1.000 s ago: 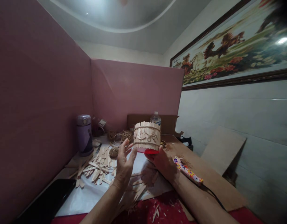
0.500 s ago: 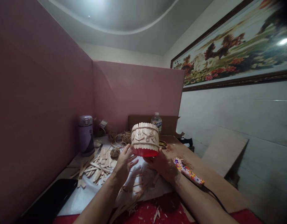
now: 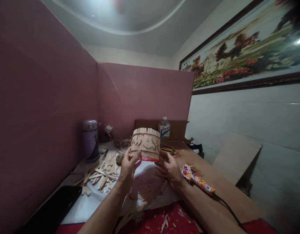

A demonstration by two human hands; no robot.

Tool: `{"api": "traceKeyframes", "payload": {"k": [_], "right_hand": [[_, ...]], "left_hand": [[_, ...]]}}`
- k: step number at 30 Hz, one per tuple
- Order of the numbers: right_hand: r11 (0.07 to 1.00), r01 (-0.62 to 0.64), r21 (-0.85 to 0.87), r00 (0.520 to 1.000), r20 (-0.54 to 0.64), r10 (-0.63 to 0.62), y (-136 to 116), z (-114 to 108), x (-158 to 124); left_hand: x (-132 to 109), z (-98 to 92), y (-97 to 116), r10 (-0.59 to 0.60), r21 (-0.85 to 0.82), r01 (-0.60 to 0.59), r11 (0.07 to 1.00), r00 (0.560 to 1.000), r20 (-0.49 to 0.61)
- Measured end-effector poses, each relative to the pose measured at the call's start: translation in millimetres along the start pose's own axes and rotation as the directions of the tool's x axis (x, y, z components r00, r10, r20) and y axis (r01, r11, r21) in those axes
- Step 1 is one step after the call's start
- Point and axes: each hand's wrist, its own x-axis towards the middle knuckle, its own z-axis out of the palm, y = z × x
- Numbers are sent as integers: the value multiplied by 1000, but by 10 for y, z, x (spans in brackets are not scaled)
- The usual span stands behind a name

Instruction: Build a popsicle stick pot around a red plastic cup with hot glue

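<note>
A round pot (image 3: pixel 146 143) sided with upright popsicle sticks is held up above the table, tilted a little. Twine circles it near the top and bottom, leaf-shaped wood pieces decorate its middle, and a red base shows below. My left hand (image 3: pixel 129 164) grips its lower left side, thumb across the front. At the lower right side, my right hand (image 3: pixel 168 167) holds it with bent fingers, some hidden behind or beneath it. Loose popsicle sticks (image 3: pixel 103 174) lie in a heap to the left, near a ball of twine (image 3: pixel 119 159).
A flower-patterned glue gun (image 3: pixel 198 179) with a black cord lies on the brown board to the right. Scissors (image 3: pixel 167 149) and a plastic bottle (image 3: pixel 164 127) are behind the pot. A purple flask (image 3: pixel 90 141) stands back left; a black phone-like slab (image 3: pixel 54 208) lies front left.
The pot has shifted slightly left and turned, so other leaf pieces face me. Less of its red base shows. My left thumb now lies across its front.
</note>
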Motion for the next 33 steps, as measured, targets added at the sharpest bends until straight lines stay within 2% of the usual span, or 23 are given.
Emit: {"api": "traceKeyframes", "payload": {"k": [2, 7, 12, 15, 20, 24, 26, 30, 33], "right_hand": [[999, -1, -45, 1000, 22, 2, -3, 17, -28], [997, 37, -72, 993, 118, -29, 80, 31, 0], [984, 124, -130, 974, 204, -96, 143, 47, 28], [989, 96, -115, 978, 198, -72, 129, 68, 16], [995, 94, -40, 979, 187, -85, 80, 75, -4], [999, -21, 24, 987, 160, 17, 35, 4, -12], [995, -32, 95, 976, 216, 10, 23, -40, 5], [960, 37, 279, 928, 346, -136, 19, -88, 60], [943, 19, 332, 900, 405, -161, 5, -84, 67]], "left_hand": [[24, -7, -28, 45, 79, -42, 996, 998, -34], [16, 18, -78, 156, 197, -148, 969, 987, -26], [-3, 31, -187, 197, 232, -178, 956, 978, -61], [14, 16, -266, 206, 253, -188, 949, 977, -49], [9, 17, -319, 245, 346, -235, 909, 969, 14], [-37, 30, -237, 245, 280, -246, 928, 969, 39], [-47, 28, -183, 253, 260, -254, 931, 967, 38], [-13, 10, -126, 293, 213, -288, 934, 956, 7], [32, -11, -124, 257, 170, -249, 953, 966, -26]]}}
